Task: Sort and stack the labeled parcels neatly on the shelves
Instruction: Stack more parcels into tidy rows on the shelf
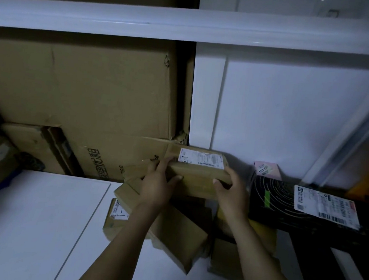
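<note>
Free room is found before the white panel (pixel 281 115), bounded above by the shelf beam (pixel 189 24). Passage leftward is blocked by the large carton (pixel 79 81); rightward, by the black parcel (pixel 285 202). The white surface (pixel 27 215) at lower left is unobstructed.

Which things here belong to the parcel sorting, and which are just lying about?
Job: brown parcel, gripped by left hand and right hand; black parcel; pink parcel; parcels underneath; shelf rail.
Lying about: large cardboard box behind.
</note>
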